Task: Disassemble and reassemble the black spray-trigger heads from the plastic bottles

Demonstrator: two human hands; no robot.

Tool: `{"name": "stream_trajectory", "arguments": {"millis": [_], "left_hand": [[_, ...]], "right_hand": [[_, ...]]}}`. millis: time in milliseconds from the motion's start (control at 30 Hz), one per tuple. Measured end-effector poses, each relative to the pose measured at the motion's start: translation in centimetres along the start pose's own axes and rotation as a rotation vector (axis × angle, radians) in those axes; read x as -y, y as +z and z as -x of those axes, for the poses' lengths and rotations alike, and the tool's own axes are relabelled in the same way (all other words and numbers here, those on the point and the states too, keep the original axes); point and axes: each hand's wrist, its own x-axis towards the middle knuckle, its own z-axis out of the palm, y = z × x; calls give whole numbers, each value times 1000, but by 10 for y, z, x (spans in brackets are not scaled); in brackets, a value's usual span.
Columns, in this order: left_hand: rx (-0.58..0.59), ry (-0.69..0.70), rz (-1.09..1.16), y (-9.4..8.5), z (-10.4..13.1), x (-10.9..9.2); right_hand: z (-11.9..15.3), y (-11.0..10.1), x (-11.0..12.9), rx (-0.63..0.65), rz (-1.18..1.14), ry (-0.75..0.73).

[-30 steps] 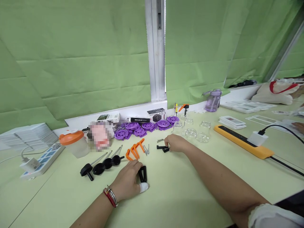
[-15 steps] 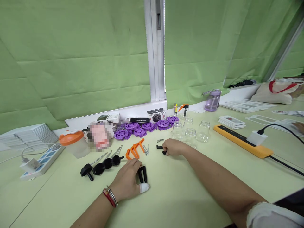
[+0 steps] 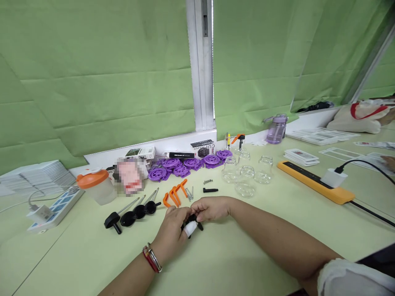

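Note:
My left hand [image 3: 173,230], a white wrap on its thumb, is closed around several black plastic rods [image 3: 200,226], mostly hidden by the fingers. Against it, my right hand [image 3: 213,209] pinches a black piece at the upper end of the bundle. Just beyond the hands lie one more black rod [image 3: 210,190] and some small metal springs [image 3: 207,181]. Bent orange handles [image 3: 174,196] and thin metal screws [image 3: 189,193] rest beyond my left fingers. To the left are black round caps with metal shafts [image 3: 140,212].
Purple wheel-like parts [image 3: 181,171] line the back, beside clear glass jars [image 3: 245,190]. An orange power strip [image 3: 314,183] stands at right with its cable. At left are an orange-lidded cup [image 3: 100,191] and a white power strip [image 3: 57,213]. A purple bottle [image 3: 276,130] stands at the back.
My right hand has come back toward me to the left hand, bringing a black rod from beside the springs. The left hand has turned, and its fingers now cover the rods more.

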Motion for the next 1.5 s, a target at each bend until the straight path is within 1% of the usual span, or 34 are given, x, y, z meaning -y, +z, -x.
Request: {"name": "stream_trajectory", "arguments": {"millis": [133, 233, 333, 400, 467, 500, 533, 567, 600, 667, 700, 733, 767, 833, 933, 1067, 1267, 1333, 1500], "left_hand": [[-50, -22, 16, 2, 0, 2], [-57, -24, 67, 4, -1, 2], [-33, -28, 120, 6, -2, 3], [-9, -21, 145, 6, -2, 2], [5, -17, 157, 6, -2, 2], [8, -18, 159, 5, -2, 2], [11, -20, 161, 4, -2, 1], [11, -24, 161, 3, -2, 1], [12, -28, 160, 2, -2, 1], [11, -35, 153, 0, -2, 0], [8, -34, 145, 0, -2, 0], [8, -29, 137, 0, -2, 0], [8, -18, 130, 0, -2, 0], [13, 14, 119, 1, -2, -1], [26, 57, 109, 2, -3, -2], [43, 65, 102, 3, -2, -1], [69, 22, 96, 7, 0, 2], [69, 23, 96, 7, 0, 3], [78, 18, 96, 6, 0, 3]], "right_hand": [[-3, 2, -2, -28, -13, -81], [-5, 3, -4, -49, -32, -128], [-6, 3, -6, -77, -44, -115], [-6, 1, -5, -70, -29, -84], [-3, -4, -3, -45, 28, -44], [-2, -8, -2, -65, 73, -35], [1, -13, -1, -126, 134, -26], [3, -19, -1, -239, 220, -12], [6, -25, -2, -389, 322, 13], [11, -39, -7, -686, 533, 106], [13, -45, -11, -768, 592, 153], [16, -50, -15, -815, 625, 191], [17, -55, -20, -834, 639, 222], [20, -60, -27, -832, 640, 263], [21, -63, -33, -805, 637, 301], [21, -61, -30, -778, 620, 321], [26, -65, -26, -752, 605, 319], [27, -67, -27, -772, 610, 303], [21, -72, -31, -910, 665, 277]]}}
